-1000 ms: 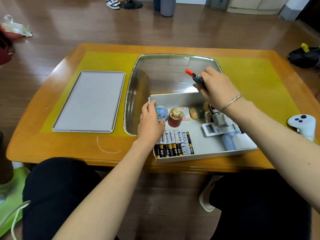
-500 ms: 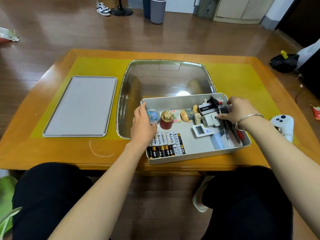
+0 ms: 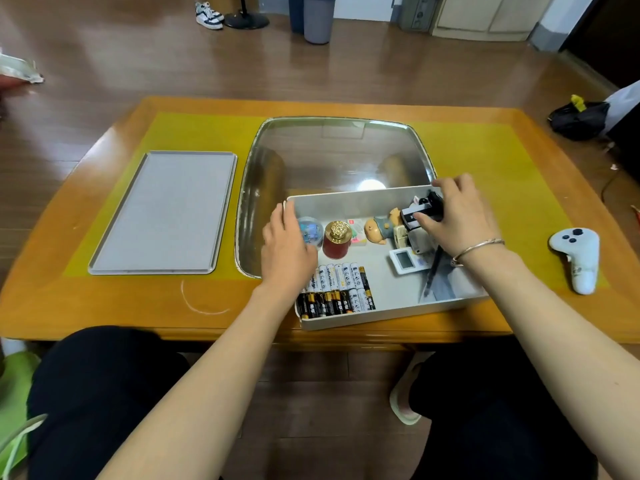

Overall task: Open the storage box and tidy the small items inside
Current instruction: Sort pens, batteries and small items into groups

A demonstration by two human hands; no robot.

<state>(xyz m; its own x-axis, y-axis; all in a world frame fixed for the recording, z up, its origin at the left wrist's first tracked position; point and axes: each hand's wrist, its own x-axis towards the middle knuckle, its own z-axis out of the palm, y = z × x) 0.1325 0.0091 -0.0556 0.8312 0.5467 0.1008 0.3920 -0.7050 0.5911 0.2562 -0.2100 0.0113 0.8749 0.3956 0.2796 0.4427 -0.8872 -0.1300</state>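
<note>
Centrally, at the table's near edge, the open white storage box (image 3: 349,202) sits with its lid (image 3: 162,213) lying left of it. The left hand (image 3: 287,244) rests with loosely bent fingers on the box's left wall beside the batteries (image 3: 337,289). The right hand (image 3: 457,216) grips a black-and-white item (image 3: 420,211) in the box's upper right corner.

Evenly lit indoor scene. A bright lamp reflection glares on the glass tabletop inset (image 3: 332,161) at centre. Wide-angle lens bends the frame edges; slight softness throughout.
</note>
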